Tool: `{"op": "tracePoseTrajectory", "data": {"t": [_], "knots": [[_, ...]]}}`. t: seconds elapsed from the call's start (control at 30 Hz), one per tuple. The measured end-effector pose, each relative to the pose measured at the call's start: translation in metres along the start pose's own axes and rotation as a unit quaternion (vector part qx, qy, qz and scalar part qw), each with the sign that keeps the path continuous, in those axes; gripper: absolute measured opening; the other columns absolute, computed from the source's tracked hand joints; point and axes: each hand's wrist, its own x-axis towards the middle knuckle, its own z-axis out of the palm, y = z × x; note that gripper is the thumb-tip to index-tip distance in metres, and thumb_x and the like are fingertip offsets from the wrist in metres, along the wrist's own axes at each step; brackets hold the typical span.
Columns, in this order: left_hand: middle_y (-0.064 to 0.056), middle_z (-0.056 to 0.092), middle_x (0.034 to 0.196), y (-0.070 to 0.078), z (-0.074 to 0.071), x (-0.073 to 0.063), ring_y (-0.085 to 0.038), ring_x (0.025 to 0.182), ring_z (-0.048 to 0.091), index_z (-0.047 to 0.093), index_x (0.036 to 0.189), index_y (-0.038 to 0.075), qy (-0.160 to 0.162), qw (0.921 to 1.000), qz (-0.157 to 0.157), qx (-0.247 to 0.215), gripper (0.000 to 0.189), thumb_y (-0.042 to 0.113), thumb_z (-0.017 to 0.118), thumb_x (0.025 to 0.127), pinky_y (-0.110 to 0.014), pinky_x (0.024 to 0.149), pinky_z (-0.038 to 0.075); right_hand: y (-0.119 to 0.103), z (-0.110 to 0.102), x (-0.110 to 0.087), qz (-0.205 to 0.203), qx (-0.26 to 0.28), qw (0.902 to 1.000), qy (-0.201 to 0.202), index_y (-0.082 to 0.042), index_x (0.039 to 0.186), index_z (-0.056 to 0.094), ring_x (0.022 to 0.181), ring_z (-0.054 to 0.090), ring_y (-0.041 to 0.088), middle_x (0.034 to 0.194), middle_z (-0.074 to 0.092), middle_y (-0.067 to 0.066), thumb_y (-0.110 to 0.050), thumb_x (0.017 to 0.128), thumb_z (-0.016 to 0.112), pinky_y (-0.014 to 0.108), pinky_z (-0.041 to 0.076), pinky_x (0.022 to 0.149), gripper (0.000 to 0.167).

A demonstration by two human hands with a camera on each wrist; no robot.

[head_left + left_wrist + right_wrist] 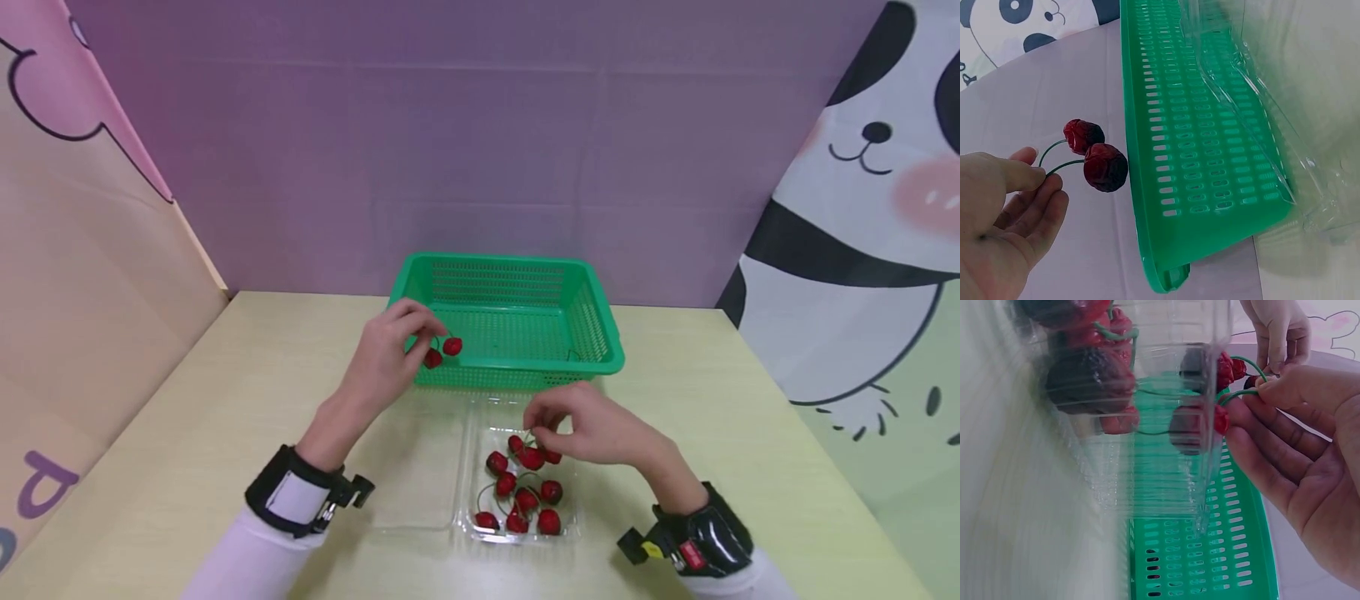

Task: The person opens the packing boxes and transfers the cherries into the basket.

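My left hand (386,354) pinches the green stems of two dark red cherries (1105,167) between thumb and fingers. The pair hangs at the front left rim of the green basket (617,360), overlapping it in the head view. Toward me, my right hand (592,425) is over the back right corner of a clear plastic box (573,521). Its thumb and forefinger grip green stems (1238,395) that run to cherries (1200,428) seen through the box wall in the right wrist view. Several more cherries (527,499), some with curved stems, lie in the box.
The box's clear lid (412,475) lies folded out flat to the left on the pale wooden table (225,433). A thin dark stem-like bit (573,356) shows inside the basket at the right. Behind the basket rises a purple backdrop (480,150), with printed panels at both sides.
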Motion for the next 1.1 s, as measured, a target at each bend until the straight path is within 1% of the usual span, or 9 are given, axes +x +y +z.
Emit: {"op": "tracePoseTrajectory", "data": {"t": [0.17, 0.37, 0.57, 0.67, 0.77, 0.9, 1.1], "knots": [[-0.012, 0.066, 0.095, -0.003, -0.001, 0.002, -0.024, 0.088, 0.065, 0.074, 0.089, 0.001, 0.013, 0.9999, 0.003, 0.007, 0.016, -0.014, 0.069, 0.090, -0.036, 0.074, 0.056, 0.001, 0.000, 0.000, -0.004, -0.008, 0.9999, 0.014, -0.011, 0.102, 0.072, 0.076, 0.066, 0.006, 0.087, 0.071, -0.001, 0.001, 0.094, 0.069, 0.028, 0.058, 0.068, 0.015], [-0.010, 0.064, 0.093, -0.008, 0.001, 0.003, -0.026, 0.089, 0.065, 0.074, 0.086, 0.001, 0.034, 0.9993, 0.006, 0.017, 0.018, -0.016, 0.069, 0.089, -0.037, 0.077, 0.056, -0.002, -0.003, -0.002, -0.006, -0.014, 0.9995, 0.028, -0.010, 0.103, 0.072, 0.080, 0.068, 0.007, 0.090, 0.071, -0.001, 0.001, 0.094, 0.070, 0.029, 0.059, 0.071, 0.014], [-0.010, 0.065, 0.093, -0.013, 0.001, 0.003, -0.026, 0.088, 0.065, 0.074, 0.084, 0.001, 0.033, 0.9992, -0.004, 0.022, 0.018, -0.016, 0.069, 0.089, -0.039, 0.075, 0.057, -0.004, -0.007, -0.003, -0.009, -0.028, 0.9988, 0.039, -0.007, 0.104, 0.072, 0.083, 0.068, 0.007, 0.093, 0.072, 0.003, 0.002, 0.094, 0.070, 0.029, 0.060, 0.073, 0.013], [-0.010, 0.065, 0.093, -0.015, 0.002, 0.003, -0.027, 0.088, 0.066, 0.074, 0.084, 0.001, 0.036, 0.9991, -0.005, 0.023, 0.018, -0.016, 0.069, 0.089, -0.040, 0.076, 0.057, -0.003, -0.008, -0.003, -0.014, -0.033, 0.9984, 0.043, -0.005, 0.104, 0.072, 0.083, 0.068, 0.007, 0.093, 0.072, 0.002, 0.000, 0.095, 0.069, 0.029, 0.060, 0.073, 0.011], [-0.010, 0.065, 0.093, -0.017, 0.003, 0.004, -0.028, 0.089, 0.066, 0.074, 0.083, 0.001, 0.039, 0.9989, -0.004, 0.025, 0.020, -0.018, 0.068, 0.087, -0.040, 0.077, 0.057, -0.002, -0.009, -0.004, -0.016, -0.037, 0.9981, 0.047, -0.007, 0.104, 0.071, 0.083, 0.068, 0.006, 0.093, 0.072, -0.001, -0.002, 0.095, 0.069, 0.028, 0.059, 0.072, 0.011], [-0.011, 0.065, 0.093, -0.018, 0.004, 0.003, -0.029, 0.090, 0.066, 0.074, 0.083, 0.001, 0.039, 0.9989, -0.006, 0.025, 0.021, -0.020, 0.069, 0.086, -0.040, 0.077, 0.056, -0.001, -0.008, -0.005, -0.019, -0.042, 0.9977, 0.050, -0.011, 0.104, 0.071, 0.082, 0.068, 0.006, 0.093, 0.072, 0.000, -0.002, 0.096, 0.069, 0.028, 0.059, 0.072, 0.012], [-0.010, 0.065, 0.093, -0.022, 0.006, 0.000, -0.028, 0.089, 0.066, 0.073, 0.082, 0.000, 0.028, 0.9991, -0.023, 0.022, 0.020, -0.018, 0.068, 0.088, -0.041, 0.075, 0.057, 0.001, -0.007, -0.006, -0.020, -0.044, 0.9970, 0.061, -0.011, 0.104, 0.071, 0.084, 0.068, 0.006, 0.095, 0.072, 0.002, -0.002, 0.096, 0.068, 0.028, 0.060, 0.073, 0.013]]}}
